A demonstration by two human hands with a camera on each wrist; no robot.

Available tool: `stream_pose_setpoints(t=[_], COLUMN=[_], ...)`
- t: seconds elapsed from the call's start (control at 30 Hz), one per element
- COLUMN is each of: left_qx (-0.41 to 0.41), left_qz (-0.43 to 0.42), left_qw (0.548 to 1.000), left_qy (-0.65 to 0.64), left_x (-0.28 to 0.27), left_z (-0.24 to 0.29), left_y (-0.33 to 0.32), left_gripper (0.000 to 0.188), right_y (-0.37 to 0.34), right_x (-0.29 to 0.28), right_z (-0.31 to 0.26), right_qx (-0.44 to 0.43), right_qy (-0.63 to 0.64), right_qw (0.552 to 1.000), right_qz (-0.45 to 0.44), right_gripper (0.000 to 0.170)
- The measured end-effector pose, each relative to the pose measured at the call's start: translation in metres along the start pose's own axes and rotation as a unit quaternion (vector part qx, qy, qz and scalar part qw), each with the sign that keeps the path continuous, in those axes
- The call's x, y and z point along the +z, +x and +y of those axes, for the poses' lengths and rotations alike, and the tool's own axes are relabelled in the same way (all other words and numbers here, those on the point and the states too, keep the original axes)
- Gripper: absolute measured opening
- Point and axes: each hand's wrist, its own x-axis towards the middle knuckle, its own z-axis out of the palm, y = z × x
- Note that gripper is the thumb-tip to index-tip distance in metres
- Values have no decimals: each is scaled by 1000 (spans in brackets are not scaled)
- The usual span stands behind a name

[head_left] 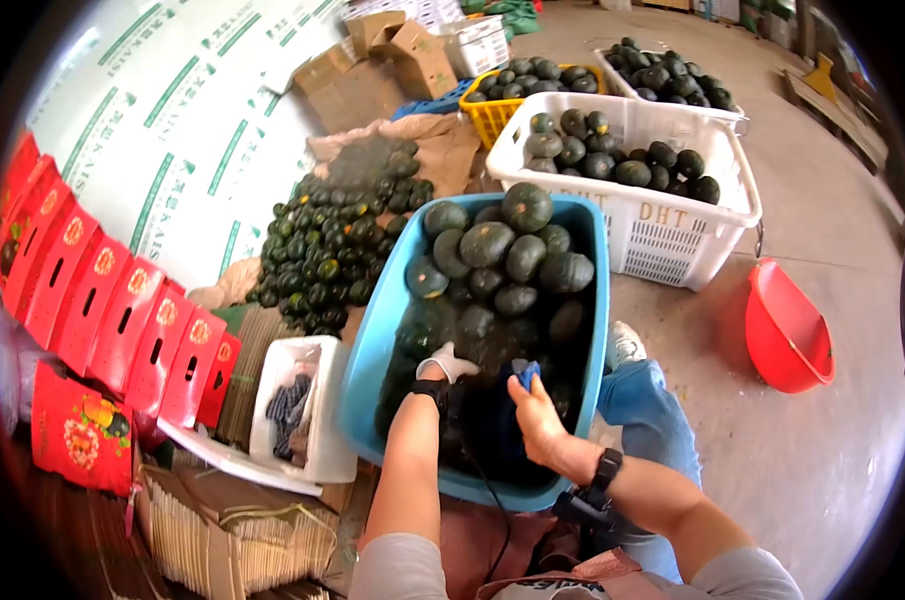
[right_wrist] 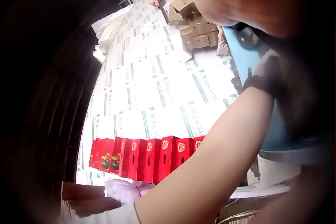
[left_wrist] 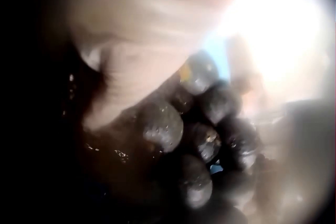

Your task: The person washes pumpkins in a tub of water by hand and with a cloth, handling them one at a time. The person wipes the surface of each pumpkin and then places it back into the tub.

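Observation:
A blue tub [head_left: 365,365] in front of me holds murky water and several dark green squashes [head_left: 486,244], heaped at its far end. My left hand [head_left: 451,363], in a pale glove, reaches down to the water near the tub's middle; its fingertips are hidden. In the left wrist view the gloved hand [left_wrist: 139,66] is blurred, with wet squashes [left_wrist: 164,127] beside it. My right hand [head_left: 542,425] grips a dark blue cloth [head_left: 507,410] over the near right part of the tub, thumb on top.
White crates [head_left: 662,235] and a yellow basket [head_left: 489,118] of squashes stand beyond the tub. More squashes [head_left: 322,250] lie heaped at left. A foam box [head_left: 332,430], red cartons [head_left: 132,325] and flattened cardboard [head_left: 282,550] line the left side. A red basin [head_left: 787,330] sits at right.

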Motion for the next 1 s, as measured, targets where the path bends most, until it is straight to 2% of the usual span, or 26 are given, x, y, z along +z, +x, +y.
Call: stream_pose_setpoints(t=[0.07,0.13,0.2,0.27,0.3,0.33,0.4,0.43,0.47,0.5,0.53,0.57,0.6,0.67,0.73,0.77,0.8,0.83,0.87,0.9,0.93,0.97,1.0], left_qx=[-134,-147,-64,-32,-16,-30,-29,-22,81,102,121,37,65,283,157,168,168,99,26,59,95,108,118], left_qz=[41,66,1,-48,15,30,-16,-41,-49,-10,30,-57,-74,-109,-178,-107,-85,-50,-15,2,17,15,71], left_qw=[987,978,985,988,996,991,995,999,995,992,976,939,890,838,697,660,614,618,618,622,628,608,615], left_qy=[73,132,158,146,90,128,94,20,27,-76,-177,-338,-446,-453,-677,-724,-767,-778,-786,-781,-772,-786,-777], left_x=[3,10,12,27,41,24,14,4,-2,0,5,-15,-19,-8,-17,-11,-10,-11,-8,13,33,39,64], left_z=[30,41,27,3,-10,18,18,14,3,-9,-19,7,6,-30,19,40,52,63,67,44,22,25,5], left_y=[-8,1,26,59,64,23,24,17,16,24,31,-17,-34,-29,-120,-149,-167,-185,-198,-176,-153,-160,-128], left_gripper=[93,84,80,88,98,108,105,103,99,98,96,90,75,52,37,38,39,38,37,35,34,32,31], right_y=[-5,-5,-6,0,-4,-7,-4,-4,-5,-7,-10,-5,-3,-2,14,11,7,16,25,31,39,45,42], right_x=[1,2,3,3,2,2,2,0,-3,-4,-5,-5,-5,-7,-5,-3,-1,0,-4,-2,1,16,18], right_z=[-9,-13,-15,-8,-14,-19,-21,-22,-26,-30,-32,-25,-25,-24,4,8,18,38,49,61,86,79,59], right_qx=[-3,-6,-1,-16,-10,-4,-8,-1,-2,4,10,-8,-9,-44,-50,-85,-116,-202,-276,-365,-463,-357,-296], right_qy=[3,9,-5,-30,-28,-26,-6,5,-2,9,22,-1,-3,-44,-53,-152,-248,-300,-402,-454,-397,-279,-236], right_qw=[1000,1000,999,998,998,998,999,1000,1000,1000,999,999,999,985,979,957,922,890,814,763,770,879,909], right_qz=[-7,-29,-40,-49,-53,-58,-35,-12,-10,-15,-21,-35,-37,-161,-191,-232,-274,-277,-317,-282,-191,-147,-172], right_gripper=[60,59,58,58,60,62,64,66,66,68,69,71,71,84,78,74,69,62,57,40,43,49,58])
